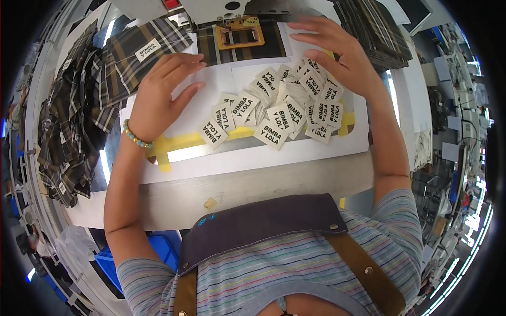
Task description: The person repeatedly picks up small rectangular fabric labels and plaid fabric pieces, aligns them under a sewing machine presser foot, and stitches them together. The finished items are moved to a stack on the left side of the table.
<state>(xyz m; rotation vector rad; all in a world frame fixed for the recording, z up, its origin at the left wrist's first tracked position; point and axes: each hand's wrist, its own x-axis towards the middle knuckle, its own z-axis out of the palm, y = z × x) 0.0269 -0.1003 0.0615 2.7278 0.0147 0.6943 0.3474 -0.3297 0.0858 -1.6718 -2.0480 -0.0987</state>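
My left hand is held over the white work surface, fingers reaching toward the left edge of a dark plaid fabric piece. Its thumb and fingers are apart, with nothing between them. On the far right side of the same piece, my right hand has its fingers spread and holds nothing that I can see. A yellow-orange clamp frame rests on the plaid piece under the sewing machine head. Between my hands and nearer to me lies a loose heap of cream printed labels.
Another plaid piece with a label lies at the left, beside a hanging pile of plaid pieces. A stack of plaid pieces stands at the far right. Yellow tape borders a slot in the surface. Below left is a blue bin.
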